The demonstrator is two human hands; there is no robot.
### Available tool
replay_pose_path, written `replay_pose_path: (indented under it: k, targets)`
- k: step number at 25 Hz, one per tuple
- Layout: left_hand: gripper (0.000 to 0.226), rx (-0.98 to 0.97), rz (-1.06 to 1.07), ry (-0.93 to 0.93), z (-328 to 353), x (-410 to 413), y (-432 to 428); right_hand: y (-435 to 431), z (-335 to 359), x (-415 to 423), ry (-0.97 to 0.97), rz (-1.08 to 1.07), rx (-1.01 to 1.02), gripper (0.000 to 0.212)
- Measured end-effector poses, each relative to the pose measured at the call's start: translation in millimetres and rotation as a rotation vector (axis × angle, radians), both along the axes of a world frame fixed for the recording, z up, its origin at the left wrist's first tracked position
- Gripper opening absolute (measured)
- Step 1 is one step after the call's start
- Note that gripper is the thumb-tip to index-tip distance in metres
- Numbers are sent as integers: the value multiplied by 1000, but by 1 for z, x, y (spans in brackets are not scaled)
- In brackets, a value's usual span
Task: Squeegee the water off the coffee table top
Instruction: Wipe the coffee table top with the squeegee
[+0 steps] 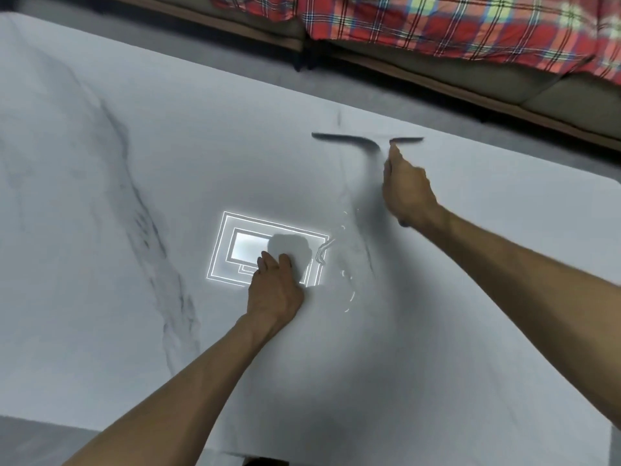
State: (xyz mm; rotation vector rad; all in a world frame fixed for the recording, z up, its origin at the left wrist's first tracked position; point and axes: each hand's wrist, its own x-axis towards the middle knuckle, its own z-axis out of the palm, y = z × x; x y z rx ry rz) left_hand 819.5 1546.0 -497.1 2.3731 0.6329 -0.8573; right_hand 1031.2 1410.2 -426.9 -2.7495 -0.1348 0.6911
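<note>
Right hand (408, 193) wrapped tight round the squeegee (346, 137) handle, blade down on the coffee table (100, 196).
Squeegee's beyond and right of the bright light reflection (232, 247); water streaks (346, 280) just right of it; left hand (275, 290) leans on its near edge, fingers curled, holding nothing.

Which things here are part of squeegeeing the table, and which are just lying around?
Job: squeegee, gripped by right hand; water streaks; table top; left hand resting on it.
Lying about: plaid blanket; sofa.
</note>
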Motion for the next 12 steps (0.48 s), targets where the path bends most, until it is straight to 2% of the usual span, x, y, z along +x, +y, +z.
replay_pose_path:
  k: [6, 9, 12]
  targets:
    - [54, -39, -25, 74, 4, 11, -5, -96, 25, -110, 141, 221, -188, 55]
    - [52, -61, 0, 67, 6, 11, -4, -121, 57, -125, 240, 188, -194, 48]
    - [54, -80, 7, 72, 6, 10, -4, -113, 64, -86, 92, 127, -76, 44]
